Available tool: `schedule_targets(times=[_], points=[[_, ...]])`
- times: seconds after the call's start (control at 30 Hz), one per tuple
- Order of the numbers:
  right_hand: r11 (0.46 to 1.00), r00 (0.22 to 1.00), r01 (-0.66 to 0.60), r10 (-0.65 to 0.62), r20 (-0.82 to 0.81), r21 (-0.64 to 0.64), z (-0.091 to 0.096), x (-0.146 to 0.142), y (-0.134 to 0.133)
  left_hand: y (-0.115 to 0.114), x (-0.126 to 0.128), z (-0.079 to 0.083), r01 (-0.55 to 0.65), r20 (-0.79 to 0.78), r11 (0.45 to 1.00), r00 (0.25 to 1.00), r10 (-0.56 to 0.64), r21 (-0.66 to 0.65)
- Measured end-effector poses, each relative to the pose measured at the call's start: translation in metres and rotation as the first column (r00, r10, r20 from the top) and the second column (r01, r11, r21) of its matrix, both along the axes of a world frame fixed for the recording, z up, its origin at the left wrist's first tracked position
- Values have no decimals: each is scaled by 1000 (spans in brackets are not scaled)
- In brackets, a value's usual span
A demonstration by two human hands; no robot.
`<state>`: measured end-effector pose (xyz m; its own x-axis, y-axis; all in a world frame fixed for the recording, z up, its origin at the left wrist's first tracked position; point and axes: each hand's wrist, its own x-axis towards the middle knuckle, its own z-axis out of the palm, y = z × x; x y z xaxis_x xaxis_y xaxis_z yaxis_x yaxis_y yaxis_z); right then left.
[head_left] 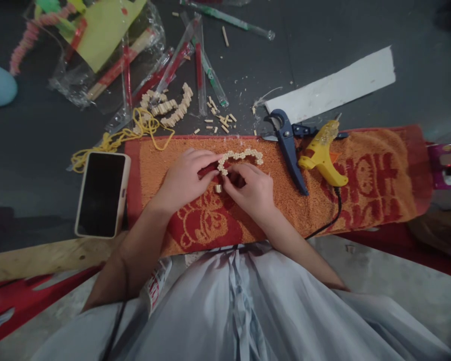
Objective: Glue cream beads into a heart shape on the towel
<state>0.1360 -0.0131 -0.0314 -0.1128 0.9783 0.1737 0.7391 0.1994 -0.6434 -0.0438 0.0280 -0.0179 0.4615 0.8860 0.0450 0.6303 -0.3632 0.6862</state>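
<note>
A curved chain of short pale wooden stick pieces (242, 154) lies over the orange-red towel (285, 210), bent like an arch. My left hand (190, 178) pinches its left end between thumb and fingers. At the lower left end of the same chain, my right hand (250, 190) has its thumb and fingertips closed on it; the exact contact is partly hidden. Just below the fingertips, a small cluster of stick pieces (218, 188) rests on the towel. To the right lie a blue pipe cutter (288, 150) and a yellow hot glue gun (325, 153).
A phone (102, 195) lies left of the towel. Behind it are yellow cord (113, 142), more joined stick chains (169, 107), loose cut pieces (223, 122) and plastic-wrapped sticks (201, 70). A white strip (334, 82) lies at the back right. The glue gun's cable (328, 223) runs toward my lap.
</note>
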Motion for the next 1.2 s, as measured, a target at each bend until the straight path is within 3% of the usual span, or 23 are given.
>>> schedule_targets(times=[0.77, 0.93, 1.1, 1.2], points=[[997, 999, -8, 5, 32, 72, -3, 0, 2, 0, 0, -2, -13, -6, 1000, 1000, 13, -8], [998, 1000, -5, 5, 2, 70, -2, 1, 1, -4, 2, 2, -98, 36, 995, 995, 98, 4], [998, 999, 9, -7, -39, 65, 0, 1, 0, -11, 9, 11, -294, 39, 945, 953, 302, -141], [999, 999, 12, -10, -50, 41, 1, 2, 0, -13, 12, 15, -303, -49, 913, 952, 301, -272]])
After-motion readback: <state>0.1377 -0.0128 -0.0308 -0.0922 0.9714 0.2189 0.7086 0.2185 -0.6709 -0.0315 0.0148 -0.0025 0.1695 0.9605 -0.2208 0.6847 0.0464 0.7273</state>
